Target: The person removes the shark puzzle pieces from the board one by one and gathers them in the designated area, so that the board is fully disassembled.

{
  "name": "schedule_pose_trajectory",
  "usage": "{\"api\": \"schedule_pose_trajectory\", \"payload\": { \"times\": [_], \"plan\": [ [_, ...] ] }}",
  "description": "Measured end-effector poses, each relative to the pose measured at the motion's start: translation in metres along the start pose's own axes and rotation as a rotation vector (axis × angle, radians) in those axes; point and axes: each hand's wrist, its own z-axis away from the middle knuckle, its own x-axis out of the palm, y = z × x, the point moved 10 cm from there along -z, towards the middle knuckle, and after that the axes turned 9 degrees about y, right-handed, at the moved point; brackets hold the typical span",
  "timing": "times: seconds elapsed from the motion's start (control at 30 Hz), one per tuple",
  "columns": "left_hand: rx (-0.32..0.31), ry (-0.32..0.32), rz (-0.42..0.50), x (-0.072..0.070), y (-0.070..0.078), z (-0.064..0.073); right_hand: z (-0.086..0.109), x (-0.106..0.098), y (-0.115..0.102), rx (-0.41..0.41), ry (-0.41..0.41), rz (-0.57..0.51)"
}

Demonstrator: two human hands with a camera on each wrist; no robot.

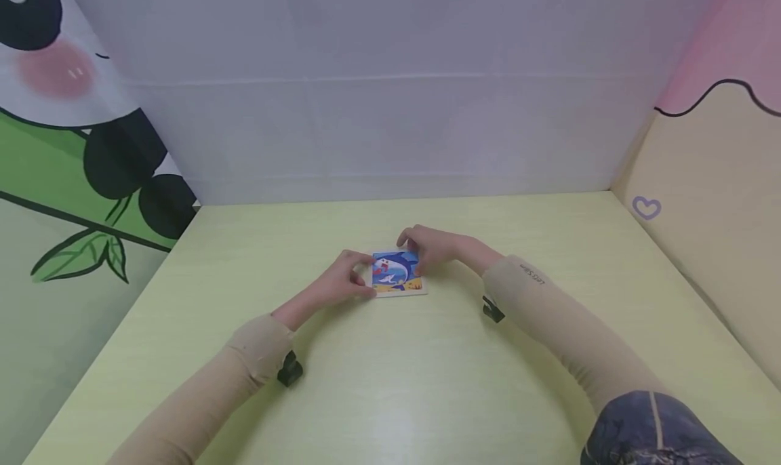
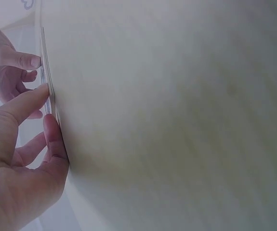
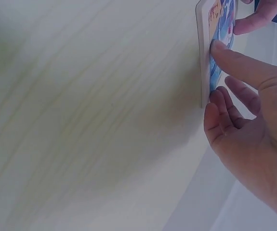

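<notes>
A small square picture board (image 1: 396, 275) with a pale border lies on the table, its blue picture showing a shark-like sea animal over yellow sand. At its left side my left hand (image 1: 338, 280) holds the edge, thumb near the lower corner and a finger near the upper one. My right hand (image 1: 432, 247) grips the upper right corner. In the right wrist view, the thumb (image 3: 225, 53) lies on the picture while curled fingers meet the board's edge. Seen edge-on in the left wrist view, the board (image 2: 51, 98) sits between both hands.
The pale yellow wooden table (image 1: 390, 370) stretches around the board. A plain whitish panel (image 1: 396, 126) rises behind it. Printed walls with cartoon drawings flank it: green leaves (image 1: 85, 255) at left, a purple heart (image 1: 647, 207) at right.
</notes>
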Motion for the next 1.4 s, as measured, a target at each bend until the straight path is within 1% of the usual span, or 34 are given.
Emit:
{"api": "schedule_pose_trajectory", "payload": {
  "times": [0.3, 0.37, 0.53, 0.67, 0.77, 0.87, 0.93, 1.23, 1.4],
  "plan": [
    [-0.019, -0.019, -0.01, 0.003, -0.002, -0.001, 0.001, 0.006, 0.001, 0.021, -0.041, -0.013],
    [-0.023, -0.018, -0.012, 0.003, -0.002, -0.002, 0.0, 0.006, 0.002, 0.026, -0.044, -0.009],
    [-0.008, -0.015, -0.017, 0.002, -0.003, -0.004, -0.001, 0.005, 0.001, 0.027, -0.042, 0.018],
    [-0.015, -0.021, -0.009, 0.003, -0.004, -0.004, 0.001, 0.007, 0.001, 0.044, -0.064, 0.03],
    [-0.019, -0.021, -0.001, 0.003, -0.004, -0.003, 0.002, 0.006, 0.0, 0.046, -0.057, 0.07],
    [-0.009, -0.019, 0.003, 0.002, -0.002, -0.003, 0.002, 0.002, -0.002, 0.04, -0.032, 0.133],
    [-0.001, -0.02, 0.002, 0.001, -0.001, -0.003, 0.002, 0.0, -0.003, 0.046, -0.025, 0.156],
    [-0.005, -0.024, 0.008, 0.002, -0.001, -0.001, 0.003, -0.003, 0.0, 0.118, -0.04, 0.159],
    [-0.004, -0.022, 0.003, 0.002, -0.001, -0.002, 0.004, -0.004, 0.001, 0.126, -0.046, 0.168]
  ]
}}
